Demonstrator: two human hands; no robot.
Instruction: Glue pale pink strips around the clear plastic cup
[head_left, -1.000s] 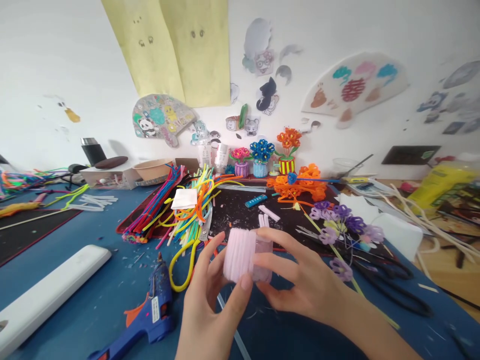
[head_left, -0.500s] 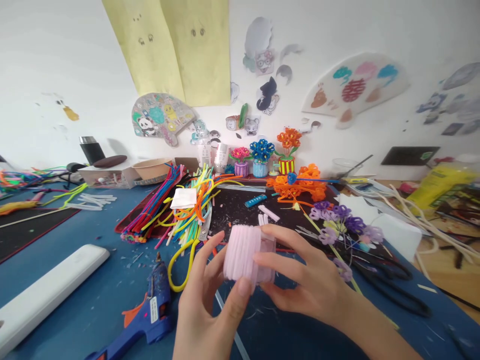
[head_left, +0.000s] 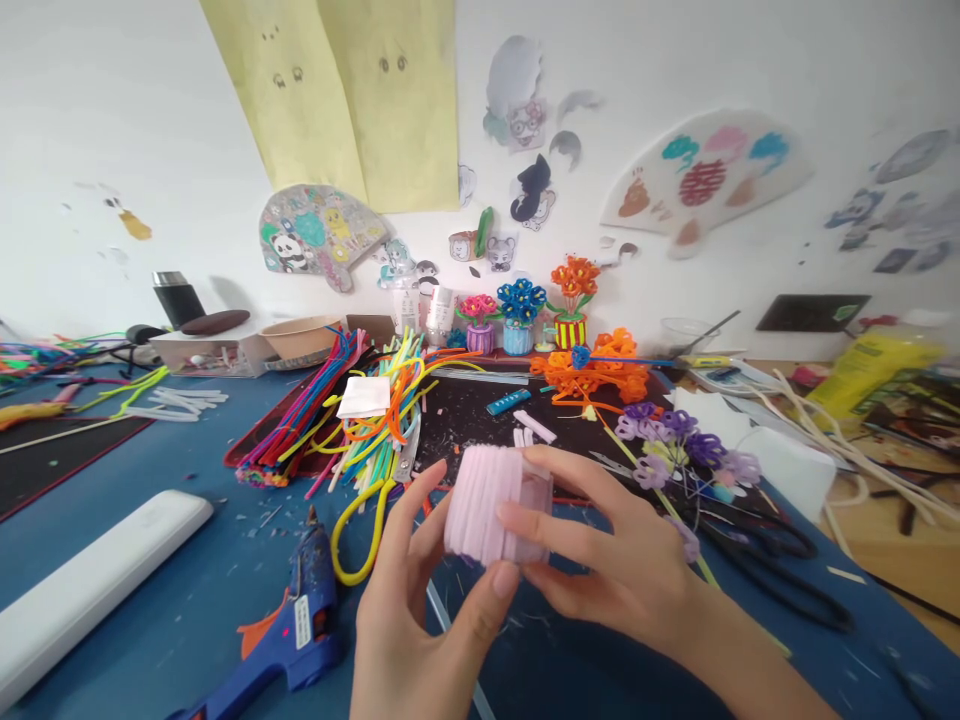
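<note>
Between my two hands is a small cup-shaped pot (head_left: 484, 500), its side covered by upright pale pink pipe cleaners; a part at its right still shows a bare, see-through wall. My left hand (head_left: 427, 590) grips it from the left, thumb at the lower edge and fingers behind. On the right, my right hand (head_left: 600, 540) has its index finger pressed on the pink strips and its other fingers around the bare side. A blue hot glue gun (head_left: 289, 630) lies to the left of my left hand, beside yellow-handled scissors (head_left: 360, 535).
Bundled coloured pipe cleaners (head_left: 300, 405) lie at the back left. Finished flower pots (head_left: 519, 320) stand by the wall. Orange pipe-cleaner flowers (head_left: 600, 370) and purple ones (head_left: 675, 440) lie to the right, near black-handled scissors (head_left: 795, 590). A long white object (head_left: 105, 590) lies at left.
My left thumb has slid right along the pot's lower edge, and my right index finger has shifted slightly left over the pink strips. The pot is tilted a little differently.
</note>
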